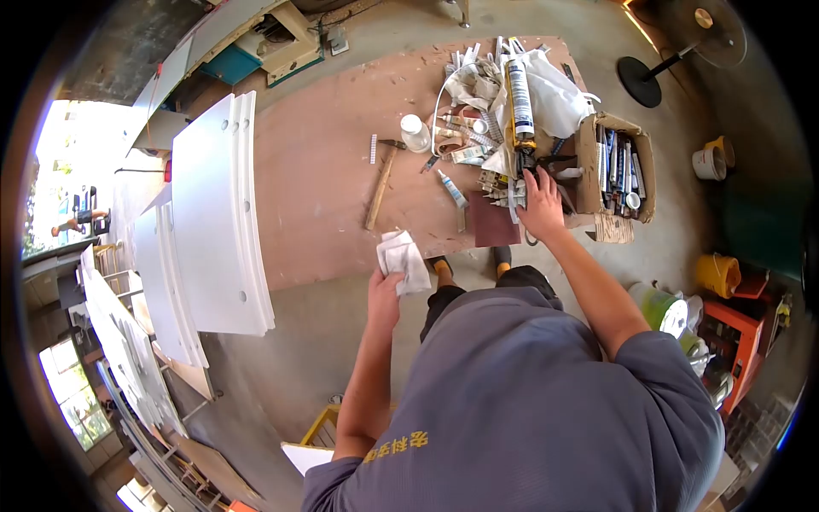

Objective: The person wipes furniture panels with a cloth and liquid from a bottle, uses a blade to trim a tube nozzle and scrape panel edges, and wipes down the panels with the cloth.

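My left hand (386,294) is closed on a folded white cloth (403,261) at the table's front edge. My right hand (541,203) reaches over the tool pile, its fingers at the dark handle end of a caulking gun (522,149); whether they grip it is hard to tell. A white and blue sealant cartridge (519,96) lies in the gun. Left of that hand are a small tube (452,189) and a dark red sheet (496,224). A hammer (380,186) and a white bottle (415,133) lie farther left on the brown table (316,162).
A cardboard box (648,171) of markers and tubes stands at the table's right end. White panels (209,222) are stacked at the left. A fan (639,81), a yellow bucket (717,274) and an orange frame (744,350) stand on the right. A distant person's arm (68,226) shows far left.
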The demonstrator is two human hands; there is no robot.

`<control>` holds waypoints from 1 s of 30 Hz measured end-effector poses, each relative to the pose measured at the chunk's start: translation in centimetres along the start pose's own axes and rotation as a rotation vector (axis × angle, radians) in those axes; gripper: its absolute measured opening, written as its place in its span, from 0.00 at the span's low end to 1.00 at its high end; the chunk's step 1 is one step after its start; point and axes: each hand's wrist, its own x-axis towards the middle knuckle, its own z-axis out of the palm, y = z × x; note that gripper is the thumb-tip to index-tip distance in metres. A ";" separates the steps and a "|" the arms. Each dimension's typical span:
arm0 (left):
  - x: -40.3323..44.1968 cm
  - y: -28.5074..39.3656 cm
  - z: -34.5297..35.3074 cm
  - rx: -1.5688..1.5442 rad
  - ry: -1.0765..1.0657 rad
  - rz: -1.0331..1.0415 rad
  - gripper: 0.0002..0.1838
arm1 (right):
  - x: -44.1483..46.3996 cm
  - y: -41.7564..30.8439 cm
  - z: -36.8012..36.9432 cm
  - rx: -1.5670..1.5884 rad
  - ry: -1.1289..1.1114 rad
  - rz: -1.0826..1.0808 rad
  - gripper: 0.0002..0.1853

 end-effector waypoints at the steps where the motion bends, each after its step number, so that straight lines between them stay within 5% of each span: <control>1: 1.6 1.0 -0.2 0.078 -0.037 0.031 0.20 | -0.3 -0.1 0.4 0.020 0.039 0.010 0.44; 7: 9.3 3.9 -1.2 0.508 -0.163 0.051 0.27 | -6.5 -1.3 -1.8 0.168 0.088 0.081 0.35; 9: 9.8 4.7 0.1 1.231 0.266 0.701 0.26 | -9.3 -0.7 -2.0 0.225 0.128 0.102 0.34; 11: 10.3 5.6 1.9 1.203 0.169 0.795 0.24 | -12.3 -0.2 -2.3 0.229 0.114 0.150 0.31; 16: 13.6 4.8 10.5 1.141 -0.477 0.607 0.14 | -18.7 3.0 0.7 0.455 -0.133 0.463 0.27; 22: 19.4 2.5 19.4 1.553 -0.523 0.999 0.15 | -25.8 7.0 5.5 0.528 -0.186 0.641 0.22; 27: 21.8 2.4 20.4 1.801 -0.484 0.823 0.15 | -27.7 8.0 5.6 0.596 -0.174 0.729 0.20; 30: 21.2 3.2 19.1 1.725 -0.380 1.022 0.14 | -27.2 9.1 5.2 0.567 -0.112 0.715 0.19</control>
